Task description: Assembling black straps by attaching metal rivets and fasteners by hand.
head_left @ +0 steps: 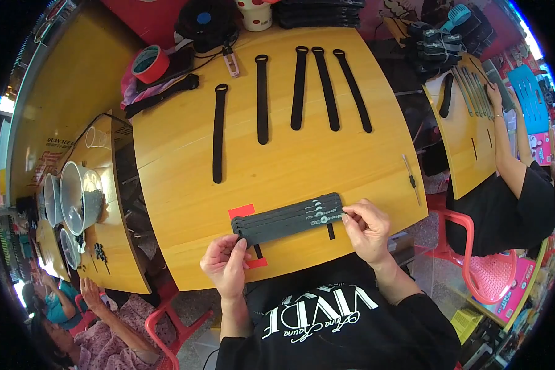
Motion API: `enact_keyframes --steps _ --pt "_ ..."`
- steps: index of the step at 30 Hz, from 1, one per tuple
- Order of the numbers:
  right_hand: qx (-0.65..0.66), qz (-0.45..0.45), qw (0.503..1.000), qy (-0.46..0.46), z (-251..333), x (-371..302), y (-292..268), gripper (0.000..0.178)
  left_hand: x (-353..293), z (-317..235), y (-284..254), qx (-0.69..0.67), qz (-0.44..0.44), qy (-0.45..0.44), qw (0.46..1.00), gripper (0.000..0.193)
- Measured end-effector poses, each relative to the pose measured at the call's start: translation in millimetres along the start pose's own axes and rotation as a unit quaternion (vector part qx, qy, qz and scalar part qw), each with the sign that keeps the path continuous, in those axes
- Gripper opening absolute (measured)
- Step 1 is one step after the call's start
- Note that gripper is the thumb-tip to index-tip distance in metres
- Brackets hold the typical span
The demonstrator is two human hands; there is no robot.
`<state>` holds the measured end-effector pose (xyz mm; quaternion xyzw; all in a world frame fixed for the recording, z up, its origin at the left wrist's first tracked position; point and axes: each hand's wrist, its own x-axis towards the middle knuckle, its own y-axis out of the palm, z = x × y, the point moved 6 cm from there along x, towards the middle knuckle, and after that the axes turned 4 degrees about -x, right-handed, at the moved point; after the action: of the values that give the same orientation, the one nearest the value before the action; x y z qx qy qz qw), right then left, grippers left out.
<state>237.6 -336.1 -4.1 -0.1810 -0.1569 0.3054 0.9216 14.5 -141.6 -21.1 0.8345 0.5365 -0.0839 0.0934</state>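
A row of overlapping black straps (277,223) with pale printing is stretched between my hands, low over the near part of the yellow wooden table (185,203). My left hand (226,264) pinches the left end, thumb against fingers. The right end is pinched by my right hand (367,229). Red tape (241,211) and a short black strip (331,231) show from under the straps. Farther back lie several single black straps (219,135), roughly lengthwise, each with an oval slot at its far end.
A thin pointed tool (411,179) lies by the right edge. At the back are small snips (230,61), a red tape roll (149,65) and stacked black straps (319,12). Co-workers sit at side tables, one's arm (504,139) at right, another's hand (92,297) at left beside clear tubs (74,197).
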Motion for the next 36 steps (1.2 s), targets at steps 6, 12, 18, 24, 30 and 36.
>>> enact_keyframes --steps 6,12,18,24,30,36 --pt "-0.003 -0.016 1.0 0.009 0.8 -0.4 0.9 0.015 -0.3 -0.9 -0.4 -0.002 0.004 0.004 1.0 0.008" --pt "-0.018 -0.014 1.0 0.006 3.3 0.7 1.2 0.014 0.1 2.3 -1.2 -0.004 -0.008 0.012 1.0 0.009" --pt "-0.017 -0.017 1.0 0.005 1.8 0.7 2.4 0.014 0.3 2.0 -0.6 -0.002 -0.012 0.007 1.0 0.009" --pt "-0.024 -0.02 0.999 0.002 1.5 -0.3 3.6 0.014 0.1 0.3 -0.6 -0.003 -0.002 0.007 1.0 0.008" --pt "-0.026 -0.021 0.999 -0.006 3.1 0.0 3.7 0.014 0.5 1.5 -1.6 0.002 -0.001 0.009 1.0 0.007" --pt "-0.025 -0.017 0.999 -0.012 3.5 0.5 4.8 0.014 0.3 -1.1 -2.1 -0.005 -0.003 0.011 1.0 0.007"
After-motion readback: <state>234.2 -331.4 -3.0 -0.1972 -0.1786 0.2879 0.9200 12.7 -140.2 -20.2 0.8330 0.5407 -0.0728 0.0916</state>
